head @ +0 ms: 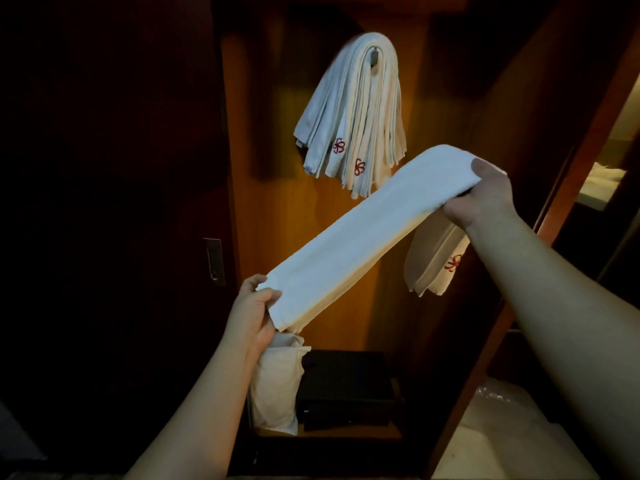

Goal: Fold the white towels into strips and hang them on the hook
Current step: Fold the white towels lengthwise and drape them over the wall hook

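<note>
A white towel folded into a long strip stretches diagonally between my hands. My left hand pinches its lower left end. My right hand grips it near the upper right, and the rest of the strip hangs down behind that hand, showing a red flower logo. Above, several folded white towels with red logos drape over a small metal hook on the wooden closet back panel. The held strip sits below and in front of the hung towels.
A white pillow stands on the closet floor beside a black safe box. A dark sliding door with a metal handle is at the left. A wooden door frame runs along the right, with crumpled clear plastic below it.
</note>
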